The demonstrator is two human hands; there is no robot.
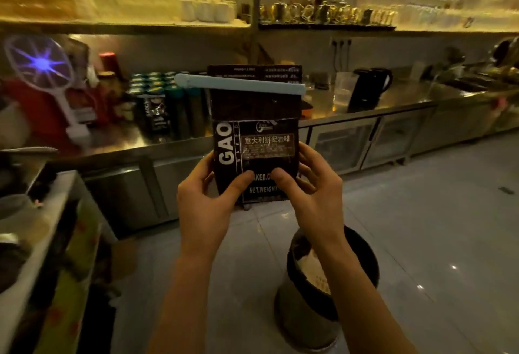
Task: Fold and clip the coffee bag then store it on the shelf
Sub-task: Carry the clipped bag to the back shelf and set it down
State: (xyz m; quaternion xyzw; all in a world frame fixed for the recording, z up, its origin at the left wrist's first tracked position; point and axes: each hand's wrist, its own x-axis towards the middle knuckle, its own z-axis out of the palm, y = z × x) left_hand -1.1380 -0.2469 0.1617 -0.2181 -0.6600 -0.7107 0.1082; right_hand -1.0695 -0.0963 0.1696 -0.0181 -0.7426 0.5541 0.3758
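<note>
I hold a dark brown coffee bag (254,117) upright in front of me, its white lettering facing me. Its top is folded over and a long pale blue clip (238,84) is clamped across the fold. My left hand (205,202) grips the bag's lower left side, thumb on the front. On the lower right side my right hand (314,190) holds it the same way. A long shelf (126,25) runs along the wall above the counter, carrying white cups and glassware.
A steel counter (365,106) stands ahead with a black kettle (368,86), several dark cans (179,106) and another coffee bag (154,112). A bug zapper racket (42,61) glows at the left. A lined bin (323,292) stands on the floor below my right arm.
</note>
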